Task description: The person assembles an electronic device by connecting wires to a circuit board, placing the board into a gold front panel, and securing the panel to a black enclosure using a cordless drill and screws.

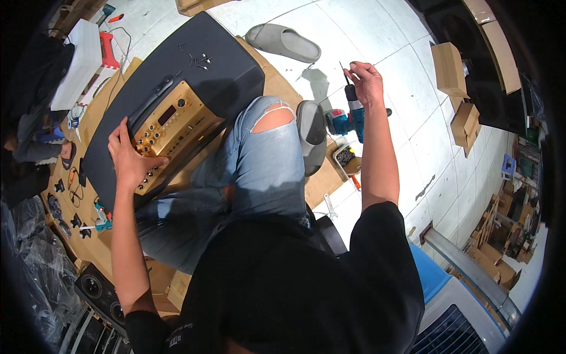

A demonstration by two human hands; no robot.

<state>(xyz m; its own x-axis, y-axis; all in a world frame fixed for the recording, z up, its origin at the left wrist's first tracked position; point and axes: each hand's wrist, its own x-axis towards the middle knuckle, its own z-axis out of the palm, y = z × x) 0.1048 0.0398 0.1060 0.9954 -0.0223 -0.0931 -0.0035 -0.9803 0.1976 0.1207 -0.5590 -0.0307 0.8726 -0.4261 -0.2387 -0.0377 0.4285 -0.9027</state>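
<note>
Here, the left hand (131,160) is opened wide over the gold control panel (181,127), its thumb stretched away from the other fingers. The thumb reaches across the knobbed end of the panel, while the remaining fingers point up past its edge, toward the black cabinet (221,44). The panel thus lies directly beneath and beside this hand, sloping away from it toward the jeans-clad knee (265,127), with its row of knobs (151,137) next to the thumb and its dark display farther along, clear of the fingers.

The right hand (367,81) is raised well apart from the panel, over on the tiled-floor side. Its fingers are curled, with the tips drawn near one another close to the slim bit of a teal and black power drill (355,112). Whether they pinch the bit, a small screw or nothing is too fine to tell. The drill's body lies partly hidden by the wrist and forearm.

On the cabinet, beyond the panel, several loose dark screws (203,62) lie scattered, out of reach of both hands' fingertips. A black handle (163,86) sits between them and the panel. Near the drill stand a small tray of screws (345,156) and a grey slipper (311,131).
</note>
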